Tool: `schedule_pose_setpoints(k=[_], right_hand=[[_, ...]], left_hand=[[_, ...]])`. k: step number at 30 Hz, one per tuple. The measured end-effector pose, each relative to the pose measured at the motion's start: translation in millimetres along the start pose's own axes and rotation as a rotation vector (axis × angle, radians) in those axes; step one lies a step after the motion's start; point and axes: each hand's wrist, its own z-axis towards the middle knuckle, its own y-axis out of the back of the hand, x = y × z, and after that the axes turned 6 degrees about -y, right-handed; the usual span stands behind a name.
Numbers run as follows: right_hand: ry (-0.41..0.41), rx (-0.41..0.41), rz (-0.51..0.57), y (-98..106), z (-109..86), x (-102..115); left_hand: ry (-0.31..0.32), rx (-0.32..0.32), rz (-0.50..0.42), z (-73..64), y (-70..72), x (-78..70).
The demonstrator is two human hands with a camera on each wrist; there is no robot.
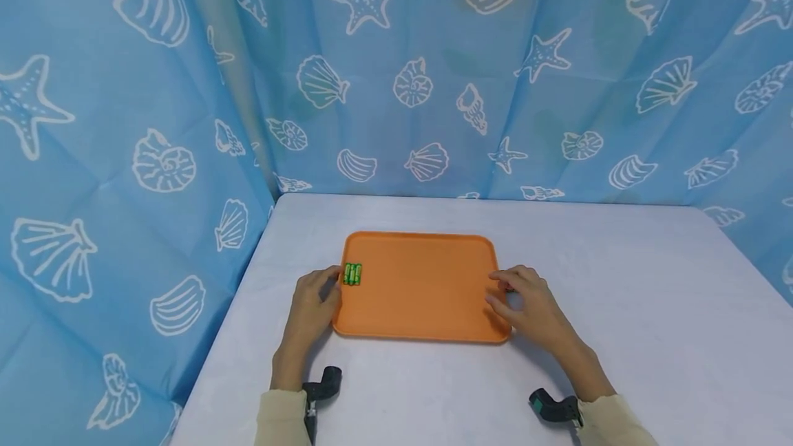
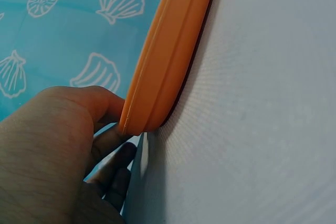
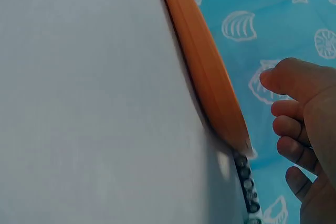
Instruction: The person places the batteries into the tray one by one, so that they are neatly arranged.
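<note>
An orange tray [image 1: 421, 281] lies flat on the white-covered table. Three green batteries [image 1: 352, 274] stand side by side in a short row near its left rim. My left hand [image 1: 312, 305] is at that rim, thumb and fingertips right against the tray edge [image 2: 168, 56], fingers loosely bent. Over the right rim hovers my right hand [image 1: 529, 305], thumb and index finger apart with nothing between them. In the right wrist view its fingers [image 3: 289, 127] curl loosely, apart from the tray. A dark patterned strip [image 3: 247, 187] shows past the tray's near corner, mostly hidden by the hand in the head view.
The white tablecloth [image 1: 650, 308] spreads around the tray. A blue curtain [image 1: 384, 88] with white shells and starfish hangs behind the table and along its left side. Black camera mounts [image 1: 325, 384] sit on both wrists beside the cream sleeves [image 1: 281, 418].
</note>
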Motion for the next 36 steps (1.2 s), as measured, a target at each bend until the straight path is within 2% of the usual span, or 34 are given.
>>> schedule_pose_setpoints(k=[7, 16, 20, 24, 30, 36], right_hand=[[-0.099, -0.002, -0.028, 10, -13.0, -17], [-0.162, -0.055, -0.074, 26, -28.1, -35], [-0.210, -0.051, -0.097, 35, -34.0, -47], [-0.264, -0.010, -0.099, 41, -39.2, -58], [-0.305, 0.101, -0.082, 42, -40.0, -63], [-0.334, 0.132, -0.102, 39, -37.9, -63]], left_hand=[[-0.005, 0.000, -0.002, -1.2, 0.1, 1.8], [-0.018, -0.003, 0.006, -3.2, -0.5, 3.3], [-0.037, -0.010, -0.003, -4.0, -0.9, 3.3], [-0.050, -0.013, -0.012, -3.2, -1.1, 2.6], [-0.037, -0.008, -0.003, -2.2, -0.1, 0.5], [-0.023, 0.009, 0.001, -1.1, 0.1, 0.1]])
